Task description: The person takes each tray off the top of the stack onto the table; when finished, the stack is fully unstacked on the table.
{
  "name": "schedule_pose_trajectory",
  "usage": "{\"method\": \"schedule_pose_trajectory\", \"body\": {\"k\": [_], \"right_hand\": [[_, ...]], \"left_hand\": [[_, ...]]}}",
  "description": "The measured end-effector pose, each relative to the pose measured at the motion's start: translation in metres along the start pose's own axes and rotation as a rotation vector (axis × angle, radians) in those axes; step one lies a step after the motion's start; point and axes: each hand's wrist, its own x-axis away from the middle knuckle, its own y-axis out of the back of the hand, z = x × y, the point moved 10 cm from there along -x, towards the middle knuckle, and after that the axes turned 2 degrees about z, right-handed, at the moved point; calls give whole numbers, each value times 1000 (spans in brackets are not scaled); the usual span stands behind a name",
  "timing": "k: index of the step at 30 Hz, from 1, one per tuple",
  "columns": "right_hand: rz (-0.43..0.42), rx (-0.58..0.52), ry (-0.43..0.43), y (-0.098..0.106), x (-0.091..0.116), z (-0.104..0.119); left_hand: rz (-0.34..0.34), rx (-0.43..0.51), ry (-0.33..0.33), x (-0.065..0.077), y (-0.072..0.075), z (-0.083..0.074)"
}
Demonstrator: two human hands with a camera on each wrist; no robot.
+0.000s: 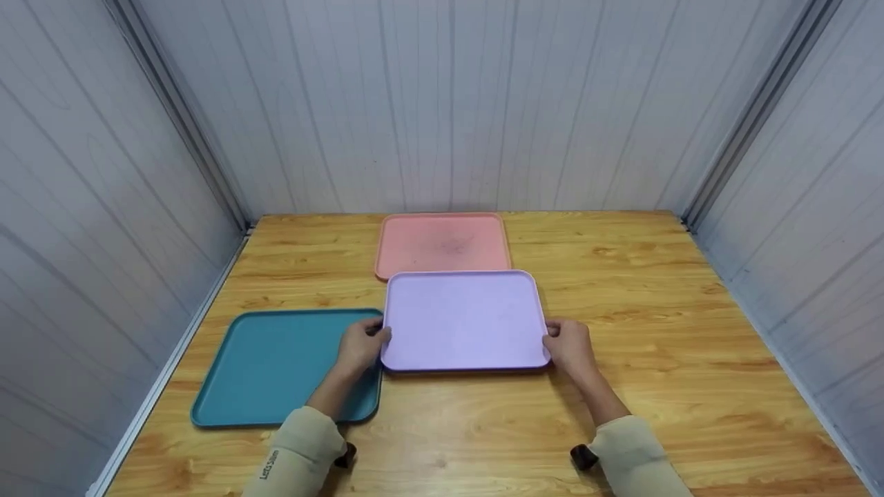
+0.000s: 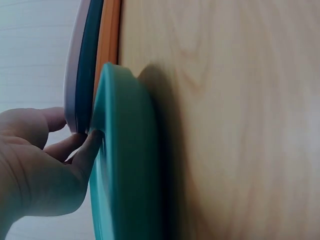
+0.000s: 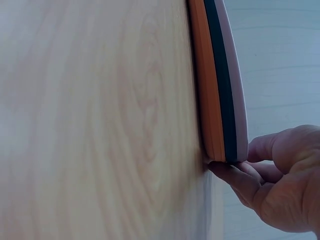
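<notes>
Left hand [image 1: 360, 345] and right hand [image 1: 572, 345] grip the purple tray [image 1: 466, 321] by its ends

The fingers [image 2: 89, 150] of each hand are curled at a short side of the purple tray, which lies between the two hands. Each thumb presses on the top rim, while the other fingers reach beneath the purple tray's edge. Both grips sit toward the near corners.

Against the underside of the purple tray, the wrist views show a dark layer [image 2: 89, 60] and, lowest, an orange layer [image 3: 207, 75]. The three edges are stacked closely together. The right fingers reach down to the bottom corner of the orange layer; whether it rests on the table [image 1: 690, 373] cannot be told.

Just beside the left fingers is the rim of a teal tray [image 1: 276, 373]; whether they touch it is unclear. It lies on the table, with the left hand and forearm over its right part.

Beyond the far rim of the purple tray lies a pink tray [image 1: 445, 241], its near edge partly hidden. A left sleeve [image 1: 300, 445] and a right sleeve [image 1: 635, 452] cover the forearms, and pale walls [image 1: 449, 103] rise behind the table and at both sides.
</notes>
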Motion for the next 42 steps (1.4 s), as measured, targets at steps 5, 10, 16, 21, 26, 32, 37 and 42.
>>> {"method": "schedule_pose_trajectory", "body": {"k": [5, 10, 16, 21, 26, 32, 37, 42], "right_hand": [[10, 1, 5, 0, 0, 1], [30, -32, -22, 2, -2, -4], [62, -117, -75, 4, -4, -15], [86, -159, -77, 4, -4, -17], [96, -248, -103, 5, -3, -25], [171, -458, -123, 3, 3, -27], [296, -641, -216, -4, 10, -37], [313, -760, -247, -4, 13, -43]], "left_hand": [[-41, -26, -55, 0, 2, -4], [-42, -42, -64, 1, 1, -4], [-52, -72, -75, 2, 0, -7], [-44, -80, -79, 2, -1, -9], [-31, -77, -79, 0, -3, -8], [-13, -74, -50, 0, -3, -6], [-5, -51, -33, 1, -4, -5], [-10, -48, -35, 1, -5, -4]]}}
